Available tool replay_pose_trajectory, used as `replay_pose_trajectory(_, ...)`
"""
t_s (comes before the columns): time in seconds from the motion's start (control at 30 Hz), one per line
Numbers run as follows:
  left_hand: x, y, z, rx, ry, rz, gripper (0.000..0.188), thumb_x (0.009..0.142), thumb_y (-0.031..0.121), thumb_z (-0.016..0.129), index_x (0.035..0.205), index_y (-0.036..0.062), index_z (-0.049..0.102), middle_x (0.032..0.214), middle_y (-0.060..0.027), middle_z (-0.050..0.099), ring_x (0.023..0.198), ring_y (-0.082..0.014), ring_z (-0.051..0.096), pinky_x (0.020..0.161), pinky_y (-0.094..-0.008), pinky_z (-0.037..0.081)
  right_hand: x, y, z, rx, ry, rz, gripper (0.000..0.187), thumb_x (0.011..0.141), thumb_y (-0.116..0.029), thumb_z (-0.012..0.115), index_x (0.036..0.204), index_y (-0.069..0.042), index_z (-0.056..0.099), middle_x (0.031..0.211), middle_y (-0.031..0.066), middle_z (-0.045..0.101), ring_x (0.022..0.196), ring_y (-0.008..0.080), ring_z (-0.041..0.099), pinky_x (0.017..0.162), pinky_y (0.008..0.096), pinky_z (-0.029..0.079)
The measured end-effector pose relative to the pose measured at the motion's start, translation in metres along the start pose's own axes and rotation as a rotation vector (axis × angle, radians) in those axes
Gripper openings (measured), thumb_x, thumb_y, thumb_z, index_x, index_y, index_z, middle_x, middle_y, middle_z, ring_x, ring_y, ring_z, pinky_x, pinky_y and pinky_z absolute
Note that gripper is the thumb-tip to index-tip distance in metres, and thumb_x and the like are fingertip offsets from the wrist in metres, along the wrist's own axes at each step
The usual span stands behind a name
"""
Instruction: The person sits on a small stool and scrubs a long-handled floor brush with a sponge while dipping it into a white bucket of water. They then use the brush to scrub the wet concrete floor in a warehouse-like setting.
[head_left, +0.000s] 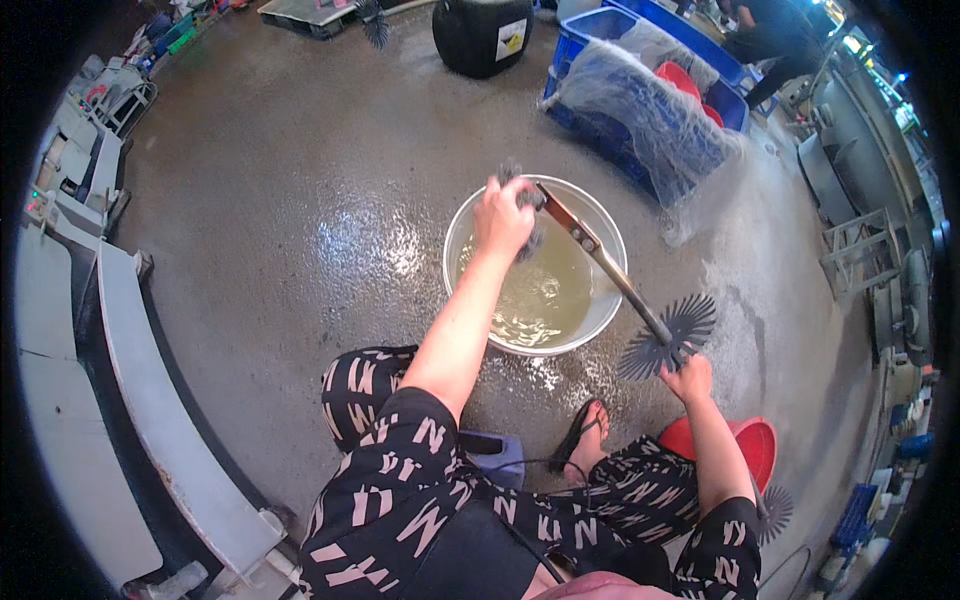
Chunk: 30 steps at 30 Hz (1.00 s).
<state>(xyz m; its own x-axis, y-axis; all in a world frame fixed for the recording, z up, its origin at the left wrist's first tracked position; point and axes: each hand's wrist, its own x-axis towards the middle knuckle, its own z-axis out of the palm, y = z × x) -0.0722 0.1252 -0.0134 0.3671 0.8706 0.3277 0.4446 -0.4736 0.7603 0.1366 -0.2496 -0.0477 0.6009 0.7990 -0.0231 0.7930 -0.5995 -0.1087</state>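
The left hand clutched something grey over the pail, the right hand the rod's disc; drum and blue bin obstructed the floor's far edge.

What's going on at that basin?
A seated person holds a metal rod slanting over a round pale basin of cloudy water. The left hand grips a grey, fuzzy-looking item at the rod's far end; I can't tell what it is. The right hand holds the near end at a dark finned disc, outside the basin's rim. A red tub is beside the right leg.
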Motion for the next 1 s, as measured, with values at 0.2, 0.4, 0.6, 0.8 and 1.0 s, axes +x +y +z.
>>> replay_pose_trajectory(0.2,-0.010,-0.014,0.011,0.048,-0.113,-0.055,0.025,0.067,0.012,0.062,0.091,0.0192,0.065,0.096,-0.0182,0.058,0.090,-0.0390,0.060,0.078,-0.0471,0.050,-0.003,-0.001,-0.003,-0.030,-0.028,0.064,0.053,0.063,-0.042,0.074,0.101,-0.007,0.064,0.081,0.0182,0.066,0.079,0.0369,0.063,0.071,0.0447,0.051)
replay_pose_trajectory(0.4,-0.001,-0.022,0.018,0.121,-0.120,-0.026,0.028,0.067,0.012,0.063,0.093,0.0207,0.065,0.100,-0.0199,0.058,0.095,-0.0388,0.060,0.082,-0.0448,0.050,0.003,-0.011,-0.006,-0.059,-0.038,0.077,0.048,0.063,-0.041,0.073,0.097,-0.007,0.065,0.082,0.0179,0.066,0.079,0.0361,0.064,0.071,0.0445,0.051)
replay_pose_trajectory(0.6,0.021,0.010,-0.011,0.150,-0.070,0.122,0.027,0.067,0.008,0.060,0.089,0.0221,0.069,0.099,-0.0172,0.058,0.090,-0.0369,0.062,0.079,-0.0440,0.052,-0.003,-0.011,-0.003,-0.061,0.029,0.051,0.047,0.063,-0.038,0.075,0.097,-0.009,0.063,0.078,0.0149,0.065,0.077,0.0337,0.064,0.070,0.0436,0.051)
replay_pose_trajectory(0.8,0.035,0.012,-0.010,0.275,-0.204,0.263,0.026,0.069,0.008,0.058,0.086,0.0229,0.071,0.096,-0.0111,0.056,0.082,-0.0343,0.064,0.073,-0.0439,0.053,-0.003,-0.013,-0.005,-0.101,0.048,0.041,0.054,0.064,-0.038,0.076,0.103,-0.006,0.058,0.074,0.0100,0.064,0.070,0.0312,0.064,0.065,0.0411,0.051)
replay_pose_trajectory(1.0,0.020,0.007,-0.004,0.394,-0.333,0.442,0.026,0.071,0.006,0.058,0.090,0.0200,0.070,0.105,-0.0124,0.057,0.090,-0.0339,0.063,0.078,-0.0447,0.052,-0.004,0.003,0.004,-0.140,0.094,-0.024,0.064,0.063,-0.040,0.077,0.112,-0.006,0.053,0.074,0.0090,0.064,0.071,0.0295,0.065,0.065,0.0399,0.052)
